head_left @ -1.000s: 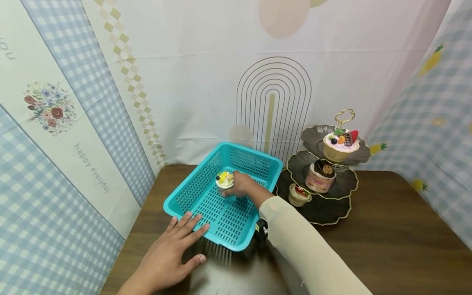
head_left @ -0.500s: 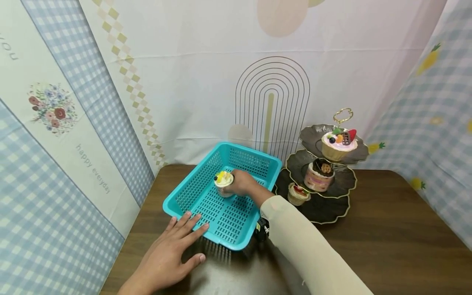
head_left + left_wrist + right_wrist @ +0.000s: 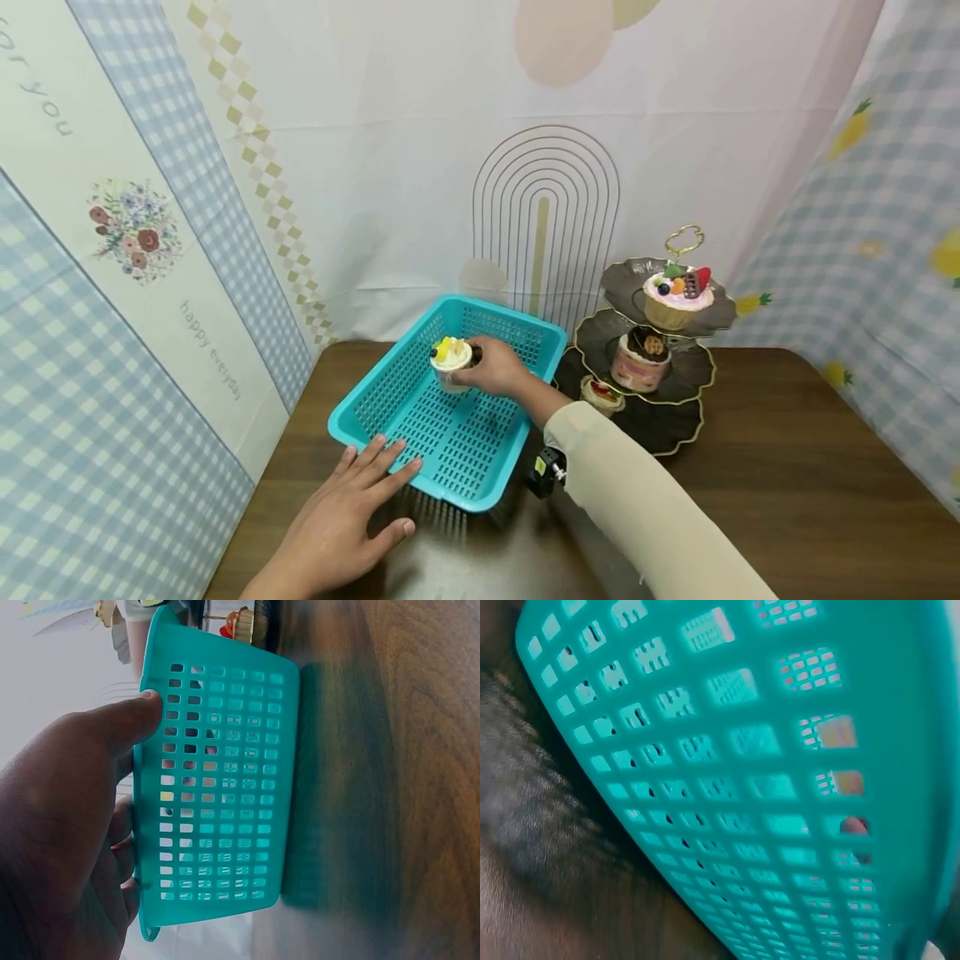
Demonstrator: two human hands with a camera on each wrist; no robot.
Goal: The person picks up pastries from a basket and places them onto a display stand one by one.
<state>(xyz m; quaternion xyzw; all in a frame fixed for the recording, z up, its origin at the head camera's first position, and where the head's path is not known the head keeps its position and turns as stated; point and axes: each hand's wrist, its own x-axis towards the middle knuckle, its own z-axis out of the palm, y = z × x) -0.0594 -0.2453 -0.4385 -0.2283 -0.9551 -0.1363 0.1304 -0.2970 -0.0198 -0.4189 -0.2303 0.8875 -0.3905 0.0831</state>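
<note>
In the head view my right hand (image 3: 495,367) reaches over the turquoise basket (image 3: 476,503) and grips a dessert cup (image 3: 450,357) by its right side. The cup stands upright, topped with white cream, yellow fruit and a dark berry. My left hand (image 3: 345,510) lies with spread, straight fingers on the basket's near left rim. From the left wrist, its thumb (image 3: 139,712) overlaps the rim of the basket (image 3: 149,825). The right wrist view is filled by the basket's perforated wall (image 3: 911,750), which hides most of the hand and cup.
Right of the basket stands a three-tier dark stand (image 3: 675,429) with gold edges. It bears a pink cream tart (image 3: 675,304), a layered cake cup (image 3: 640,362) and a small tart (image 3: 602,396). The right forearm passes close in front. A wooden table (image 3: 780,467) carries everything.
My right hand has raised the dessert cup a little and shifted it slightly left within the basket. The left hand keeps its place on the rim. The head view has turned slightly.
</note>
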